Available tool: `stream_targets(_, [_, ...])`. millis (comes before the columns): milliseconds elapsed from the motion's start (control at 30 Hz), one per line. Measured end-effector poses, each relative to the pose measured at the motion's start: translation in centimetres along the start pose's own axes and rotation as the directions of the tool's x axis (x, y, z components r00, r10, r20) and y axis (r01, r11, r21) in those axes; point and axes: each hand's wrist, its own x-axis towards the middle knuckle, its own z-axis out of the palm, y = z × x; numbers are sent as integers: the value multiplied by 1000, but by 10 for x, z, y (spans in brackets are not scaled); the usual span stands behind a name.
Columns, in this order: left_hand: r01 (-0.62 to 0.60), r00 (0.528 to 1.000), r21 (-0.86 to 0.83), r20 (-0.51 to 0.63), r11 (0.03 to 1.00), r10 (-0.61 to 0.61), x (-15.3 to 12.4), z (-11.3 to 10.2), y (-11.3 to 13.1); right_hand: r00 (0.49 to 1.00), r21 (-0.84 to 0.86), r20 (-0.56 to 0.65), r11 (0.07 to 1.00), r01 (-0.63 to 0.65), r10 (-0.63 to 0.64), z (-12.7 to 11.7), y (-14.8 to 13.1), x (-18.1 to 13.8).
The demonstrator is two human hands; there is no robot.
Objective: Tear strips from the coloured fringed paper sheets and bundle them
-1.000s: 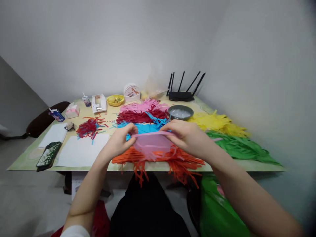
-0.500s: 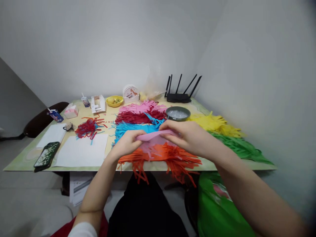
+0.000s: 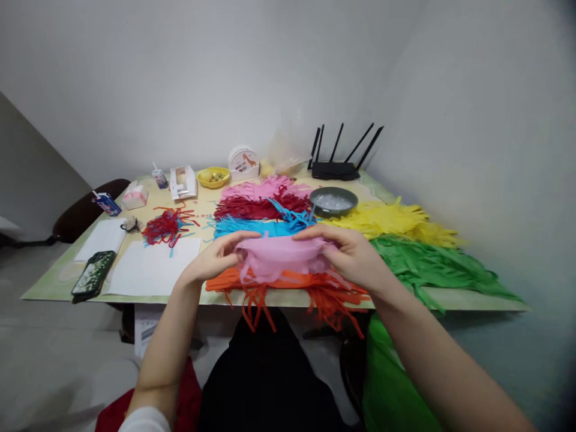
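Already, fringed strips (image 3: pixel 400 222) lie mostly by colour on the table (image 3: pixel 49 287), while your left hand (image 3: pixel 215 258) and right hand (image 3: pixel 355 255), nearly closed, pinch the pink sheet (image 3: pixel 283 252), not laid down, by its ends above the orange strips (image 3: pixel 294 281).

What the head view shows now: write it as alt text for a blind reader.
A person's left hand and right hand hold a fringed pink sheet over orange strips on a table. Beyond lie blue strips, red strips and pink strips; yellow strips and green strips lie to the right, a phone to the left.
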Motion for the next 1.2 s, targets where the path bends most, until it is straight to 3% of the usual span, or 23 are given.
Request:
stream_targets(100, [-62,996,0,66,998,62,5,4,4,1000,-3,-1,1000,19,-19,2,0,2])
stream_targets(267, [137,990,-12,-15,990,-138,17,24,2,988,52,58,989,138,-141,3,2,4])
stream_targets(333, [153,987,-17,-39,988,-153,17,27,1,982,25,78,985,171,-172,-4,2,3])
stream_targets(400, [109,991,5,-73,994,-108,15,26,2,966,-1,174,981,196,-193,-15,1,3])
stream_targets(467, [81,993,68,-93,994,-75,13,24,6,923,2,343,982,186,-176,-28,-1,3])
stream_targets(567, [88,992,187,-108,978,-69,10,25,14,872,33,485,998,59,-68,-34,-3,5])
stream_targets(700, [74,992,296,-117,952,-41,5,31,20,921,-117,373,991,-71,111,-12,-2,9])
stream_targets(800, [82,985,254,-168,964,-39,0,33,20,953,-167,284,984,-62,108,5,-3,7])
stream_targets(900, [86,977,26,-197,996,-80,-6,33,16,975,-14,172,990,-142,142,11,-6,0])
stream_targets(1033, [34,969,-267,-226,963,-97,-10,34,7,971,290,122,928,-233,206,14,-9,-11])
stream_targets(1100, [-10,973,-360,-217,933,-74,-12,35,3,981,373,99,908,-192,167,16,-8,-14])
stream_targets(1200, [-51,982,-429,-187,902,-33,-15,33,0,999,351,43,936,-40,26,16,-6,-16])
